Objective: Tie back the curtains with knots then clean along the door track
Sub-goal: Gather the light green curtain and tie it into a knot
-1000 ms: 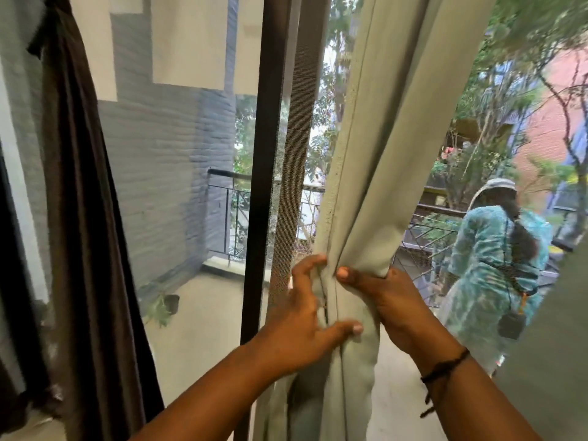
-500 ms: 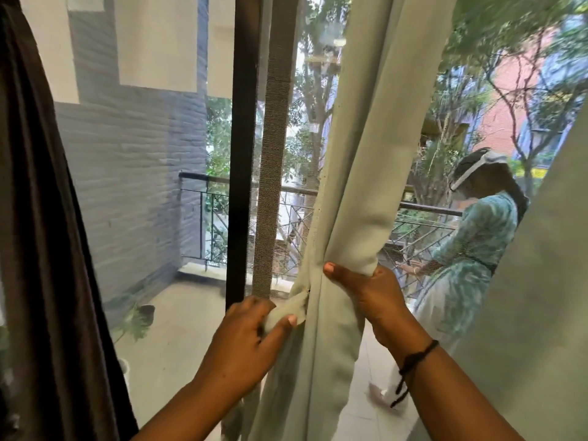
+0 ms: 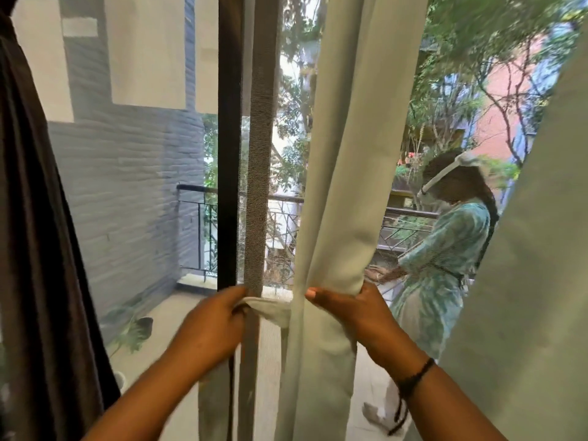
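Pinching a pulled-out fold of pale green curtain (image 3: 334,192), left hand (image 3: 213,332) closed tight around the fabric edge, thumb and fingers pressed together on the cloth. Right hand (image 3: 350,310) clamped on the gathered body of the same curtain, fingers wrapped around its bunched folds, a dark cord bracelet (image 3: 410,381) at the wrist. Hangs full length at centre frame, drawn into a column at hand level, the short stretched flap running leftward between the two hands. No knot formed yet, by the look of it; gathering stage only.

Just left of the flap, a strip of grey mesh screen (image 3: 256,154) beside the dark door frame (image 3: 228,138), close enough to be caught in the left fist; cannot tell whether mesh sits inside that hold. Likely trouble: mesh dragged into the knot and torn or pulled off its runner. Thin flap under tension, held by fingertips alone, apt to slip free and let the bundle fan out again. Hard downward pull while knotting risks straining the hidden top fixings.

Farther out, a second pale curtain panel (image 3: 525,281) at right and a dark brown curtain (image 3: 38,249) at far left, both untied. Beyond the opening, a person in a teal printed dress (image 3: 445,265) on the balcony by the railing (image 3: 407,214), near enough to be brushed by a swinging curtain. Door track out of view below.
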### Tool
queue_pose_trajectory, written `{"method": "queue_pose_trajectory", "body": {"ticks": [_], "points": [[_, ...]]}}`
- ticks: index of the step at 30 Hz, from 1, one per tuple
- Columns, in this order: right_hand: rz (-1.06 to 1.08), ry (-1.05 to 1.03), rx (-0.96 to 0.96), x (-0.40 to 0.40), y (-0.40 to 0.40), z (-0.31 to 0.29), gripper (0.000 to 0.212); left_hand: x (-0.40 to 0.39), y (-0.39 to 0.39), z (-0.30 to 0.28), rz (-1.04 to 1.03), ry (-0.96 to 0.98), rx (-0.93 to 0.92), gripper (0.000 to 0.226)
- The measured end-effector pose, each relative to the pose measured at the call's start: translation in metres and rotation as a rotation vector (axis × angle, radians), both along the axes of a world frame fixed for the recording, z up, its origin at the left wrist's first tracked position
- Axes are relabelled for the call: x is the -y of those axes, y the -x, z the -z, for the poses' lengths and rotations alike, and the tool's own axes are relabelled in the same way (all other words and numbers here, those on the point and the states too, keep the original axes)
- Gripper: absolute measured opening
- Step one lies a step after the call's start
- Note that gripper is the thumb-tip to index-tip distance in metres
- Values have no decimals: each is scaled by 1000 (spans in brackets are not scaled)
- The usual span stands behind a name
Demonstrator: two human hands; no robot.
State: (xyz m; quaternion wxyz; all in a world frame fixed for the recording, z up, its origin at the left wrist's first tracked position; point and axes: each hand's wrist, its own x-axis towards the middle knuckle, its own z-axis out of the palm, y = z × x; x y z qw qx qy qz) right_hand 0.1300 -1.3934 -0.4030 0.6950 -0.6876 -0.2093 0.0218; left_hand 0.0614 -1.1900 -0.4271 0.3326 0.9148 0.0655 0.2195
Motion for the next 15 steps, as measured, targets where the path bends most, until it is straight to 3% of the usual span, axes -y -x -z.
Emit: {"method": "queue_pose_trajectory", "body": {"ticks": [3,6,9,12,15], "points": [[-242,-25,-76,9,8,-4,38,-3,-18,-17,138,36,-38,33],[-456,-72,-141,12,17,-5,29,21,-38,-21,217,85,-31,20],[-512,-74,-188,18,16,-5,27,45,-57,-8,260,164,-84,50],[-515,-56,-187,29,16,-9,28,63,-61,5,378,417,-54,29],[-510,40,-172,39,11,-11,48,87,-58,18,394,741,-28,31]]}}
